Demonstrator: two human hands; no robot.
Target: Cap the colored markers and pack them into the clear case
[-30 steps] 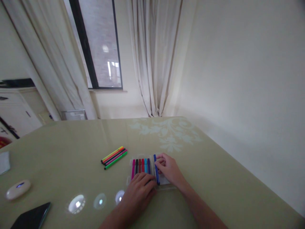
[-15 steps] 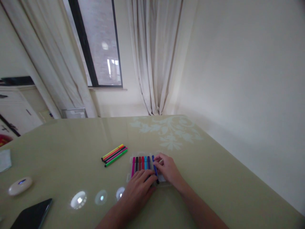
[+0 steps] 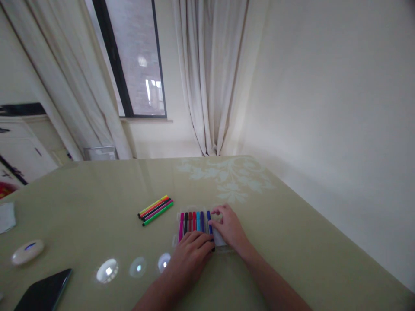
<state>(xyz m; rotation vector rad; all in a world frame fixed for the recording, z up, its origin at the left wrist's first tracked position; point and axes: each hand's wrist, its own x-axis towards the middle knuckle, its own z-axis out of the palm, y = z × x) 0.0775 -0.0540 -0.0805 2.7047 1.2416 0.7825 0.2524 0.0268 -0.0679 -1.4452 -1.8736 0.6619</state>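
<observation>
A clear plastic marker case (image 3: 222, 249) lies on the table in front of me. In it several felt-tip markers stand in a row, from a pink marker (image 3: 181, 226) at the left to a dark blue marker (image 3: 210, 225) at the right. My left hand (image 3: 195, 250) rests palm down across their lower ends, hiding them; its fingertips reach the blue marker's lower part. Beside that marker's upper part is my right hand (image 3: 228, 224), thumb and forefinger apart, the thumb tip at or touching its edge. The right part of the case shows a pale surface.
Several loose markers (image 3: 157, 210) lie together left of the case: yellow, orange, black, purple and green. Farther left are a white oval device (image 3: 27, 252), a dark tablet-like object (image 3: 43, 291) and a whitish cloth or paper (image 3: 7, 217). A wall (image 3: 340, 129) borders the table's right edge.
The blue marker, slanted before, now stands straighter, in line with the row. My right fingers have spread and shifted slightly right from it. My left hand has barely moved.
</observation>
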